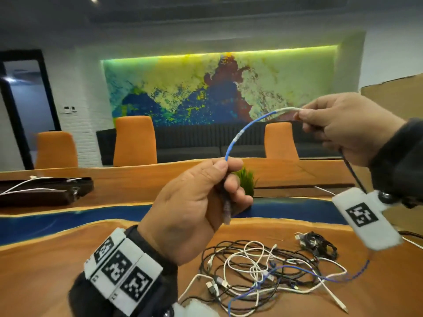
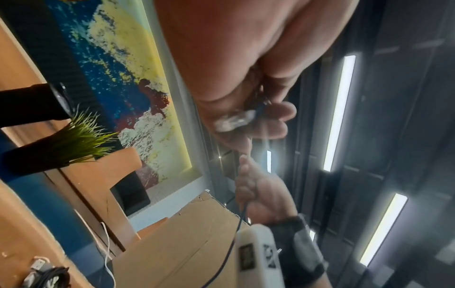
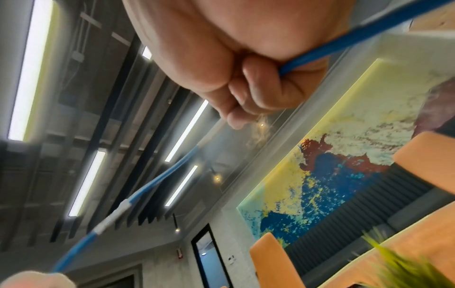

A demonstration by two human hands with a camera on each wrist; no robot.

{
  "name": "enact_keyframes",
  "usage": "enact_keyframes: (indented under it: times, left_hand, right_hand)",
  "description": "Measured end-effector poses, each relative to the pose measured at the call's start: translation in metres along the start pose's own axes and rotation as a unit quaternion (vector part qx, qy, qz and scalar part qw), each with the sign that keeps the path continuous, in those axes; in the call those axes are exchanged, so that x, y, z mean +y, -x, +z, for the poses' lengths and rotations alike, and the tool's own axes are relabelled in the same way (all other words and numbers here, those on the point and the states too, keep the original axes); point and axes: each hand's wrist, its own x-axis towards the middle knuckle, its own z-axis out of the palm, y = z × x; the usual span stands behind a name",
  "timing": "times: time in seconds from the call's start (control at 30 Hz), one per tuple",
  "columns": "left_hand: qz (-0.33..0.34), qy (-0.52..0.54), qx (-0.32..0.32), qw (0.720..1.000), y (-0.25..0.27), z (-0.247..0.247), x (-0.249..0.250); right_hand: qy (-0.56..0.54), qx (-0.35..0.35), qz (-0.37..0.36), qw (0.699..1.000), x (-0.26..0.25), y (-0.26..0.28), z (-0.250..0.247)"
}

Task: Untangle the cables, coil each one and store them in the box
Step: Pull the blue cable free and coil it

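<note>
A blue cable (image 1: 242, 133) with white bands arcs in the air between both hands. My left hand (image 1: 225, 172) grips one end, and its clear plug (image 1: 227, 213) hangs below the fist; the left wrist view shows the same plug (image 2: 234, 120) in the curled fingers. My right hand (image 1: 302, 118), higher and to the right, pinches the cable, which runs on through the fist (image 3: 307, 56) and drops to the table. Below lies a tangle of white, black and blue cables (image 1: 263, 271). The cardboard box (image 1: 393, 92) stands at the far right.
A coiled black cable (image 1: 318, 245) lies right of the tangle. A small green plant (image 1: 247, 179) stands behind my left hand. A dark case with white cables (image 1: 41, 191) sits at the far left. Orange chairs (image 1: 135, 140) line the table's far side.
</note>
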Motion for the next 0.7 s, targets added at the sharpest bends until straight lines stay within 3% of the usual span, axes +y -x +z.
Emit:
enact_keyframes:
  times: [0.07,0.13,0.3,0.4,0.47,0.57,0.63,0.7]
  left_hand:
    - [-0.034,0.002,-0.018,0.999,0.003,0.001,0.008]
    - [-0.044,0.003,-0.031,0.999,0.000,0.004,0.017]
    - [0.013,0.026,-0.003,1.000,-0.021,0.003,0.039]
    - [0.059,-0.028,0.025,0.998,-0.032,0.004,0.040]
    - [0.095,-0.150,0.038,0.983,-0.036,0.004,0.034]
    - [0.139,-0.367,0.008,0.920,-0.037,0.000,0.022]
    - [0.130,-0.447,-0.026,0.885,-0.034,-0.002,0.019]
    - [0.111,-0.483,-0.055,0.867,-0.031,-0.001,0.019]
  right_hand:
    - [0.088,0.027,-0.012,0.996,0.011,0.002,0.000]
    - [0.228,0.019,-0.062,0.971,0.020,0.006,0.003]
    - [0.483,-0.174,-0.152,0.844,0.039,0.034,0.022]
    - [0.475,-0.254,-0.268,0.799,0.032,0.064,0.035]
    - [0.445,-0.274,-0.329,0.787,0.019,0.081,0.037]
    - [0.424,-0.249,-0.395,0.776,-0.005,0.090,0.031]
    - [0.404,-0.216,-0.423,0.781,-0.017,0.086,0.024]
    - [0.372,-0.201,-0.439,0.793,-0.025,0.078,0.018]
